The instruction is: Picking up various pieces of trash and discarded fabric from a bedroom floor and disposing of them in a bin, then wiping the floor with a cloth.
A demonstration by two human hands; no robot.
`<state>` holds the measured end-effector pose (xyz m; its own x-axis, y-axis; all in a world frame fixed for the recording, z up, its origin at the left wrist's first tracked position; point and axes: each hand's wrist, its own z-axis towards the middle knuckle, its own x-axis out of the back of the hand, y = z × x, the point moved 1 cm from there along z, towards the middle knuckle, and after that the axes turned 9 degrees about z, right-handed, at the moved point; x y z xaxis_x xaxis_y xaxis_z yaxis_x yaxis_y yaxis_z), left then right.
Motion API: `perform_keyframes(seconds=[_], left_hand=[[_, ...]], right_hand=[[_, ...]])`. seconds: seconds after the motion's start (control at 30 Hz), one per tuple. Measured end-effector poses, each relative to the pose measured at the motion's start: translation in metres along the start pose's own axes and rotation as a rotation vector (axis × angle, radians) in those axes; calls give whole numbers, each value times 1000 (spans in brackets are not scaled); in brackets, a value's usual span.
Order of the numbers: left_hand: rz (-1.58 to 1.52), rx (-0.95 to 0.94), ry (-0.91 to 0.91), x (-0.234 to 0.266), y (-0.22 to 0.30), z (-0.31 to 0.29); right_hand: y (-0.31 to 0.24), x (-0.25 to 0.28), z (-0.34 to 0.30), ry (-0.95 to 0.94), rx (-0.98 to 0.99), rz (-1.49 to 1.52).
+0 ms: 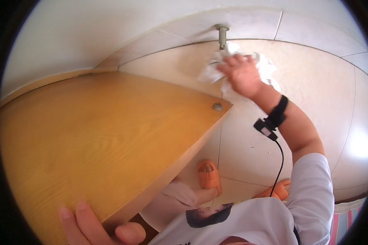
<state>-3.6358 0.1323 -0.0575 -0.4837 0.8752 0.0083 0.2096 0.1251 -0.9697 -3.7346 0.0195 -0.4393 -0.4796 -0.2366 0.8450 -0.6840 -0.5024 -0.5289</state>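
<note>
Our left hand [92,230] clamps its fingers [84,218] on the door [110,134] while our right hand [246,77], fingers slightly apart, presses on a white cloth [266,69] near the doorstop [222,36].

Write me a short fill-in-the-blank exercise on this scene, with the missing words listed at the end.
1. The right hand is on a cloth coloured ____.
2. The left hand is at the edge of a door made of ____.
3. A black strap circles the ____ wrist.
4. The slippers are coloured ____.

Missing words: white; wood; right; orange.
</note>
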Motion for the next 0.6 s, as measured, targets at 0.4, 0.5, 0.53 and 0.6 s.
perform_keyframes(seconds=[0.4, 0.5, 0.53, 0.6], left_hand=[[-99, 29, -115, 1, 15, 13], [-97, 40, -132, -5, 19, 13], [-109, 42, -140, -3, 20, 10], [-63, 16, -183, 9, 6, 11]], right_hand=[[10, -95, 103, -154, 374, -159], [27, -88, 109, -213, 273, -89], [32, -89, 101, -234, 273, -86], [28, -79, 99, -190, 285, 54]])
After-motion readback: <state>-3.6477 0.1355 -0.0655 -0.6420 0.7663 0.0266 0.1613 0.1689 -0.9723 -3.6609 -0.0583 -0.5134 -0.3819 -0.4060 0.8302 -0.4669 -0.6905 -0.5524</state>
